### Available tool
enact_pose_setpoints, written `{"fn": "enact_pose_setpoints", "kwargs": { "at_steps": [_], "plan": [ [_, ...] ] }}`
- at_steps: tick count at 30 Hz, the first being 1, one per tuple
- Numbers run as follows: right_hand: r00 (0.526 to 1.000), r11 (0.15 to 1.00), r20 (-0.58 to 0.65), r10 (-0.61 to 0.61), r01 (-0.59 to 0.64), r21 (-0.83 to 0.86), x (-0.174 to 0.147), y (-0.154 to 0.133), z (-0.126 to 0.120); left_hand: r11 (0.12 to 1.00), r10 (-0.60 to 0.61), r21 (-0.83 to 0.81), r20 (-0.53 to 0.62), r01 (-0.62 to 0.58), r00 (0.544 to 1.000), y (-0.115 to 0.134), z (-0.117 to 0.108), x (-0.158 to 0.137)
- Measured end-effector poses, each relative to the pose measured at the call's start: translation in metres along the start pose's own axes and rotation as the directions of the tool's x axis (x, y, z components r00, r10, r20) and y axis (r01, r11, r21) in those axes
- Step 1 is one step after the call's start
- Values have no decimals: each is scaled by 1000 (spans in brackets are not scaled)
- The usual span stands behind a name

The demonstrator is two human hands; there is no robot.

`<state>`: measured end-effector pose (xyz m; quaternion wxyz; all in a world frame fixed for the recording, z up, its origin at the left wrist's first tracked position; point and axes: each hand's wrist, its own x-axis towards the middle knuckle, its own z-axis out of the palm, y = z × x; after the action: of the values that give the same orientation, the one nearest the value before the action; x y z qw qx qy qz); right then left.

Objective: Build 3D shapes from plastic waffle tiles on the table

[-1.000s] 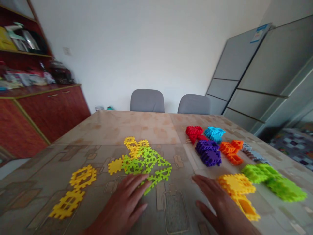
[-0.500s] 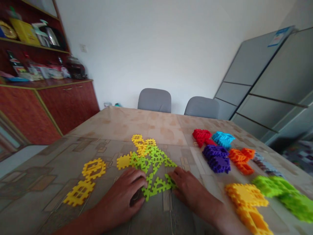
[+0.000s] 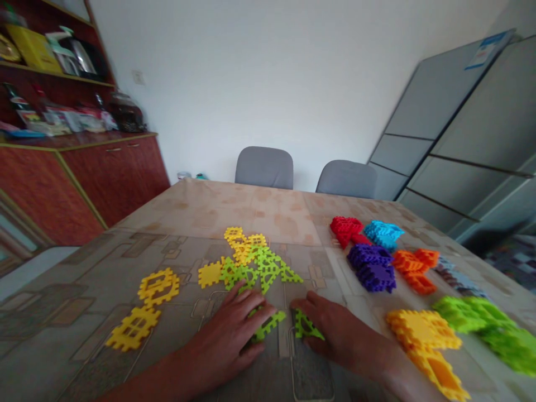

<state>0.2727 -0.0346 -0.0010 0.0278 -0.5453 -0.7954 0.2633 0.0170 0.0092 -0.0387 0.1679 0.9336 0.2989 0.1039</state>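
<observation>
My left hand (image 3: 238,324) is curled over a light-green triangular building piece (image 3: 270,325), its fingers covering part of that piece and perhaps others. Opposite it, my right hand (image 3: 335,322) grips another green triangular building piece (image 3: 305,324) between thumb and fingers, low over the table. Just beyond both hands lies a loose cluster of green triangular pieces (image 3: 268,267). It meets several yellow notched pieces (image 3: 243,245) at its far side and a solid yellow square piece (image 3: 209,274) at its left.
Yellow window-like pieces (image 3: 134,328) lie at the left. Sorted stacks stand on the right: red (image 3: 345,228), light blue (image 3: 383,233), purple (image 3: 372,268), orange (image 3: 416,268), yellow-orange (image 3: 422,329) and green (image 3: 481,321). Two grey chairs (image 3: 264,166) stand behind the table.
The right hand has moved slightly right with its green piece, opening a gap from the left hand's piece. My left hand has shifted right, further over the near green pieces.
</observation>
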Motion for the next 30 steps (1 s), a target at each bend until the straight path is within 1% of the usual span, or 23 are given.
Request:
{"fn": "enact_pose_setpoints", "kwargs": {
  "at_steps": [3, 6, 8, 10, 13, 15, 18, 20, 23, 25, 28, 30],
  "plan": [
    [999, 999, -8, 35, -35, -13, 2, -4, 2, 999, -19, 27, -28, 20, 999, 0, 2, -4],
    [996, 996, -31, 79, -80, -40, 5, -4, 5, 999, 11, 35, -51, -9, 999, 5, 6, -8],
    [994, 995, -60, 88, -91, -45, 6, -1, 5, 1000, 28, 10, -56, -27, 998, 10, 6, -11],
    [995, 997, -75, 72, -75, -30, 6, 2, 4, 999, 15, -30, -27, -16, 1000, 15, 2, -13],
    [994, 1000, -105, 1, -3, -19, 2, 6, -3, 997, -25, -72, 21, 27, 999, 16, -5, -17],
    [995, 998, -79, -56, 54, -21, -1, 7, -8, 995, -42, -90, 36, 45, 998, 15, -8, -17],
    [994, 995, 36, -100, 99, 20, -4, 8, -12, 993, -48, -105, 67, 55, 997, 11, -9, -16],
    [993, 993, 50, -110, 108, 54, -3, 9, -11, 993, -34, -110, 70, 42, 997, 6, -13, -16],
    [993, 992, -4, -117, 117, 57, 0, 11, -8, 993, 8, -121, 86, 3, 996, -7, -26, -22],
    [994, 994, -35, -101, 102, 38, 1, 10, -8, 992, 13, -125, 108, 0, 994, -17, -34, -29],
    [991, 995, -102, -88, 91, 34, 1, -3, -9, 992, -45, -112, 99, 56, 994, -26, -40, -39],
    [983, 990, -141, -119, 128, 57, 0, -17, -6, 991, -75, -105, 91, 85, 993, -27, -38, -41]
  ]
}}
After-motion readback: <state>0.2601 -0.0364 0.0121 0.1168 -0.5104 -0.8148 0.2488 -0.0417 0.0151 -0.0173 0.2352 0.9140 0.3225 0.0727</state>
